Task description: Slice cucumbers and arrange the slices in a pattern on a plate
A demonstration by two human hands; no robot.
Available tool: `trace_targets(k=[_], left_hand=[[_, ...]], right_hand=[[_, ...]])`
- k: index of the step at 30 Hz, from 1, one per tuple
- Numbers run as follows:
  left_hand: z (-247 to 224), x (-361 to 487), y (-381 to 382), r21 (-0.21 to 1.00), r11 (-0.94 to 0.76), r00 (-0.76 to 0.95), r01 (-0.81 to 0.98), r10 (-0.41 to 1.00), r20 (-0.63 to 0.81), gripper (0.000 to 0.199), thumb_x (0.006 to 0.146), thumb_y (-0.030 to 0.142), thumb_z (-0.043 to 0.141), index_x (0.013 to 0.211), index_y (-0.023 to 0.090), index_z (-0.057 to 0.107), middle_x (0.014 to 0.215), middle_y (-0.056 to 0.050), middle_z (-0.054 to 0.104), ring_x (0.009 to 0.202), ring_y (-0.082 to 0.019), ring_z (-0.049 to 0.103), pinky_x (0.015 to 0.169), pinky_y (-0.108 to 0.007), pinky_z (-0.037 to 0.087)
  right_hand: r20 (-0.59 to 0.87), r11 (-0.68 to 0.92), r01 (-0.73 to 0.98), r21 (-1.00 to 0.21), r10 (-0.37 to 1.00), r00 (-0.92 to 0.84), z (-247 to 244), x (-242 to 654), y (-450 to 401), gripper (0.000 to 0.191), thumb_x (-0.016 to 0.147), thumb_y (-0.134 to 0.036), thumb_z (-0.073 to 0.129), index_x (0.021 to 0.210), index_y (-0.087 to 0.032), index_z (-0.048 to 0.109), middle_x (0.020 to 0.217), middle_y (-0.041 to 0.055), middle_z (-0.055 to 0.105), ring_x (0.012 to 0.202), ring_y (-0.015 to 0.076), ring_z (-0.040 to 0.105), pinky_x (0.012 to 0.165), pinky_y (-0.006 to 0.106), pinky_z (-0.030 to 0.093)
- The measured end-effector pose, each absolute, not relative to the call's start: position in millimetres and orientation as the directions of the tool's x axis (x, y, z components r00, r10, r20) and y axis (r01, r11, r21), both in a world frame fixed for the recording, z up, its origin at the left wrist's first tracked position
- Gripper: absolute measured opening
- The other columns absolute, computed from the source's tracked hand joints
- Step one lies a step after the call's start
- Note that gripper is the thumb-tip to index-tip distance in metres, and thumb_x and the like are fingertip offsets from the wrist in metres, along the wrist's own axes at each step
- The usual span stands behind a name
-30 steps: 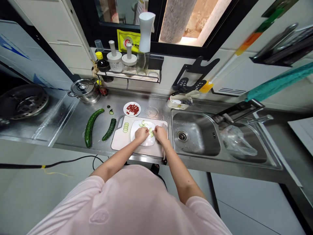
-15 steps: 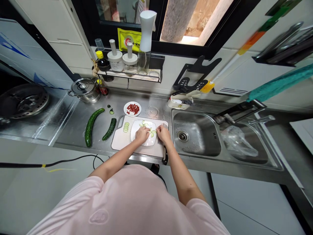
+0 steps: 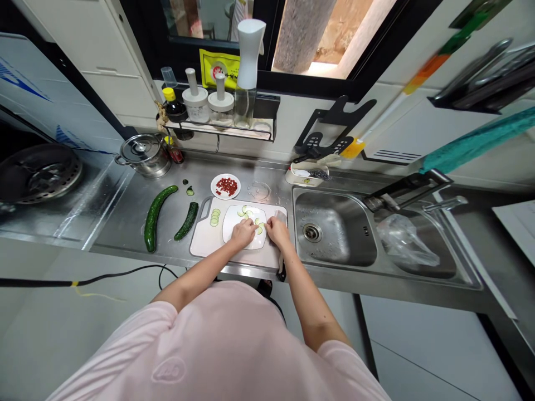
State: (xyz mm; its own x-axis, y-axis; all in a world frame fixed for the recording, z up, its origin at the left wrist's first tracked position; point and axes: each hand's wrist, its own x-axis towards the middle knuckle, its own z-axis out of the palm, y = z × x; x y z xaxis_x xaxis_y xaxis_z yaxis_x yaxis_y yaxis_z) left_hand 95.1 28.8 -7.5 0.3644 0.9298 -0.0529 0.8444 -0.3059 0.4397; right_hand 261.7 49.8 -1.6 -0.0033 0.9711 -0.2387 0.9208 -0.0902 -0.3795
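Cucumber slices (image 3: 246,212) lie in an arc on my white plate (image 3: 236,238), about six showing; from my head view, my left hand (image 3: 243,234) and right hand (image 3: 278,232) curl inward over them, fingertips close together, though I cannot tell whether they pinch anything; the plate sits on one cutting board (image 3: 203,243), with about four more slices (image 3: 214,218); two cucumber pieces (image 3: 186,221) lie left of it, on the worktop (image 3: 125,223).

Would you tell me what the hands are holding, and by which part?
The left hand and right hand are at cucumber slices on a white plate; whether either grips one cannot be told.
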Motion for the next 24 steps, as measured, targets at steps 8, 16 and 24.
trace_targets(k=[8,16,24], left_hand=[[-9.0,95.6,30.4,0.389,-0.363,0.411,0.847,0.911,-0.046,0.031,0.087,0.017,0.044,0.107,0.026,0.065,0.102,-0.009,0.056,0.099,-0.021,0.048,0.078,-0.030,0.040],[-11.3,95.8,29.9,0.360,-0.391,0.427,0.847,0.904,-0.023,0.031,0.086,0.017,0.044,0.108,0.025,0.065,0.108,-0.009,0.055,0.100,-0.021,0.047,0.077,-0.030,0.042],[-13.6,95.1,29.5,0.278,-0.427,0.442,0.860,0.897,0.011,0.031,0.086,0.017,0.045,0.109,0.026,0.064,0.114,-0.007,0.054,0.101,-0.021,0.046,0.074,-0.029,0.044]], right_hand=[[-0.229,-0.082,0.923,-0.375,0.973,-0.007,-3.9,261.2,50.0,0.023,0.087,-0.034,0.046,0.095,-0.019,0.062,0.092,0.0072,0.065,0.081,0.0187,0.056,0.065,0.025,0.034],[-0.200,-0.060,0.927,-0.370,0.980,-0.016,-6.7,262.2,47.9,0.025,0.088,-0.034,0.044,0.095,-0.019,0.062,0.091,0.0073,0.065,0.081,0.0193,0.057,0.066,0.026,0.035],[-0.185,-0.100,0.906,-0.412,0.982,0.024,-7.2,265.6,43.4,0.025,0.089,-0.032,0.042,0.097,-0.019,0.063,0.097,0.0066,0.065,0.085,0.0186,0.057,0.073,0.026,0.037]])
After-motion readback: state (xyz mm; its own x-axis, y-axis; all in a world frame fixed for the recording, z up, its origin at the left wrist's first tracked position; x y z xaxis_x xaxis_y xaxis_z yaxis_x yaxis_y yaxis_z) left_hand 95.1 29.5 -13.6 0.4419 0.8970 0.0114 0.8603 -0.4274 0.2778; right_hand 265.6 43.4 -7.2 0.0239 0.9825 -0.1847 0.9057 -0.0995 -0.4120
